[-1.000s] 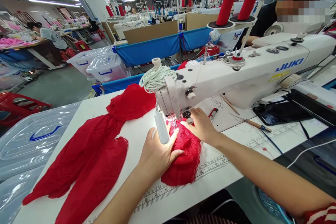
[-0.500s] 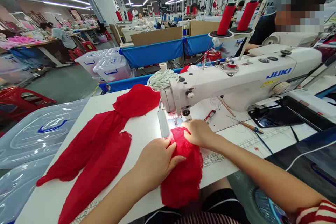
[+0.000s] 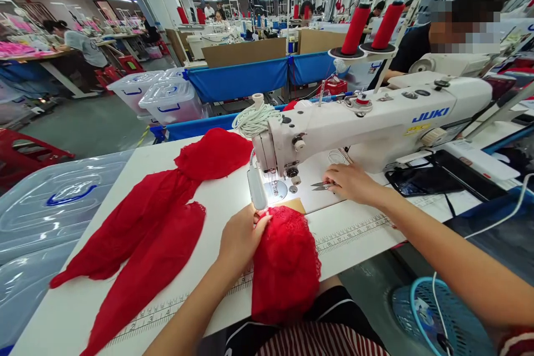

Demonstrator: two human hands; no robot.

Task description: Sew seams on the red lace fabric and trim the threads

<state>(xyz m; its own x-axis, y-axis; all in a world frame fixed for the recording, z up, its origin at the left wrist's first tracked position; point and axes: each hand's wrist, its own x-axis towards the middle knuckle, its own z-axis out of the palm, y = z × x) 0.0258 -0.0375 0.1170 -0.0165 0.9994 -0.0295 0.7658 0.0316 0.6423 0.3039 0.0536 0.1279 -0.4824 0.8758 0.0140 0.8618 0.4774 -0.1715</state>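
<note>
My left hand (image 3: 242,236) pinches the upper left edge of a red lace-trimmed fabric piece (image 3: 287,267), which hangs over the table's front edge towards my lap. Right of the needle area, my right hand (image 3: 348,181) grips small thread snips (image 3: 322,186), their blades pointing left. The white sewing machine (image 3: 359,128) stands just beyond both hands, its needle plate (image 3: 276,190) lit and uncovered. More red fabric (image 3: 154,222) lies spread on the table to the left, in long tapered shapes.
Two red thread cones (image 3: 356,29) stand above the machine. A phone-like black device (image 3: 425,181) lies at the right. Clear plastic bins (image 3: 62,200) flank the table at left. A blue basket (image 3: 442,317) sits on the floor at lower right. A co-worker (image 3: 454,22) sits behind the machine.
My right hand has left the fabric, moved right and picked up the thread snips. The fabric's top edge has come away from the needle towards me, still in my left hand.
</note>
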